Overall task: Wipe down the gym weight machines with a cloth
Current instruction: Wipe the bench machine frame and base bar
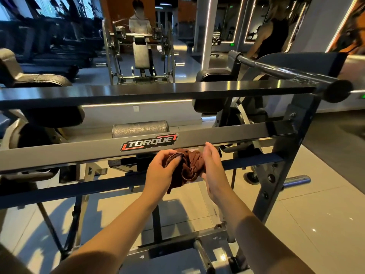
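Brown cloth (189,167), bunched up in mid-air between both hands, just below and in front of the grey crossbar (79,153) with the TORQUE label (149,142). Left hand (160,173) gripping it, fingers curled round a fold. Right hand (214,169) flat against its other side, fingers nearly straight. Behind the crossbar, a grey padded roller (140,128); higher up, a dark top bar (138,91). Pale tiled floor (316,204) underneath.
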Action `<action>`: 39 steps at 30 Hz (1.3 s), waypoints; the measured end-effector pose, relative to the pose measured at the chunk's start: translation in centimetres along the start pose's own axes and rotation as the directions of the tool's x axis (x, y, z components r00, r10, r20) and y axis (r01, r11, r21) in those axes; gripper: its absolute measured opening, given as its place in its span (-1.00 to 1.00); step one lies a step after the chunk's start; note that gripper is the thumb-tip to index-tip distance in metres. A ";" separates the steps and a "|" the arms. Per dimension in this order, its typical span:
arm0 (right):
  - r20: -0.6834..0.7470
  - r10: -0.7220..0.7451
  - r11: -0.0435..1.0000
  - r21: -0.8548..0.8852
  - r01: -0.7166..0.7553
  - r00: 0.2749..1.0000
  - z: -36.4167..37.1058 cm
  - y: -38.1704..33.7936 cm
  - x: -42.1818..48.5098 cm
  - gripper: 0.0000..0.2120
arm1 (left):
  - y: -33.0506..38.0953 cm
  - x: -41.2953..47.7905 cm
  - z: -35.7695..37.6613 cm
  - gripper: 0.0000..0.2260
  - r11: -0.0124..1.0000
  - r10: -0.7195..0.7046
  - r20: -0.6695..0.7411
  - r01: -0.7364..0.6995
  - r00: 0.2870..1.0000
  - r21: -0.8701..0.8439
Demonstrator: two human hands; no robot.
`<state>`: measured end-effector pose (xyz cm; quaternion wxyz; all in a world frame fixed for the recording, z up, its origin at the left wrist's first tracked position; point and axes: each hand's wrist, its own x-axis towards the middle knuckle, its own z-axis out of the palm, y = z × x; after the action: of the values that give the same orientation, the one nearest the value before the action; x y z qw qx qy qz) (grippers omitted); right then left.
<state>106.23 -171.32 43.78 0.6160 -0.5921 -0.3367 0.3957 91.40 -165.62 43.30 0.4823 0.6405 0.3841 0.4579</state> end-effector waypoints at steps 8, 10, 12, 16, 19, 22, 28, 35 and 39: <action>-0.118 0.098 0.995 0.022 -0.096 0.988 -3.1 -0.1 -0.5 -0.70 | -0.3 -1.2 -0.3 -0.81 0.965 -0.264 -0.036 0.264 0.964 -0.009; -0.155 0.108 0.994 0.036 -0.103 0.982 -3.4 -0.6 -0.7 -0.72 | -1.1 -2.2 0.1 -0.79 0.954 -0.299 0.002 0.299 0.954 0.029; -0.129 0.126 0.991 0.055 -0.120 0.984 -3.5 -0.9 -1.2 -0.72 | -1.5 -3.0 0.5 -0.83 0.953 -0.296 0.063 0.291 0.953 0.079; -0.002 0.212 0.972 0.104 -0.210 0.977 -4.3 -1.3 -1.8 -0.72 | -0.7 -3.6 1.8 -0.72 0.969 -0.227 0.334 0.247 0.915 -0.017; 0.088 0.237 0.959 0.137 -0.248 0.967 -5.2 -1.4 -1.5 -0.76 | -0.5 -3.7 4.0 -0.66 0.972 -0.228 0.370 0.233 0.901 0.031; 0.187 0.235 0.940 0.205 -0.272 0.954 -7.2 -1.7 -0.9 -0.44 | -0.1 -3.7 5.1 -0.79 0.935 -0.297 0.176 0.324 0.938 -0.147; 0.218 0.278 0.960 -0.084 -0.266 0.936 -7.8 -0.4 -1.5 -0.25 | 0.3 -3.1 6.3 -0.73 0.842 -0.429 0.057 0.422 0.902 -0.337; -0.042 0.187 0.978 0.102 -0.181 0.982 -9.5 -0.1 0.0 -0.66 | -1.4 -2.7 3.9 -0.32 0.778 -0.545 0.112 0.552 0.831 -0.301; 0.161 0.061 0.977 -0.213 -0.025 0.985 -9.8 -0.7 -0.4 -0.54 | -1.6 -2.9 4.1 -0.23 0.773 -0.456 0.288 0.535 0.842 -0.341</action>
<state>114.73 -176.24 43.75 0.5110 -0.6257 -0.4142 0.4194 94.39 -169.02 40.60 0.7430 0.4413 0.3878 0.3207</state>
